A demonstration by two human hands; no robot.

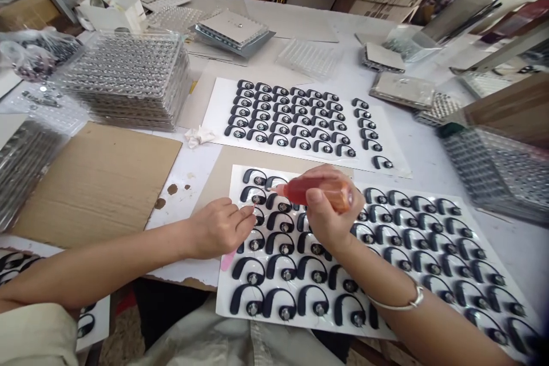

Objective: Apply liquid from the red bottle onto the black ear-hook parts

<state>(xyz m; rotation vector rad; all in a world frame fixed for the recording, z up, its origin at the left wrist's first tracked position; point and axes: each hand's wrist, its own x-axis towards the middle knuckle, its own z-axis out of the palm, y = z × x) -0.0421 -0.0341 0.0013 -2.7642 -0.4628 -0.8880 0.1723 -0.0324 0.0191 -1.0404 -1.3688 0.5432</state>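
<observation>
A squeeze bottle of red-orange liquid (319,191) lies in my right hand (332,214), whose fingers are wrapped round it. Its narrow pale nozzle points left, over the upper left of a white sheet (238,183). Rows of black hook-shaped pieces (282,267), each with a round silvery part, cover that sheet. My left hand (223,227) is closed at the sheet's left edge, pinching a slim pink tool (228,261). The tool's pink tip shows by the fingertips, close to one hook piece; its middle is hidden by the hand.
Behind lies a second white sheet (223,106) with similar hook pieces. To the left stand a tall stack of clear trays (124,74) and a brown cardboard piece (98,183). Crumpled tissue (199,136) sits between them and the sheets. More clear trays (506,166) stand at right.
</observation>
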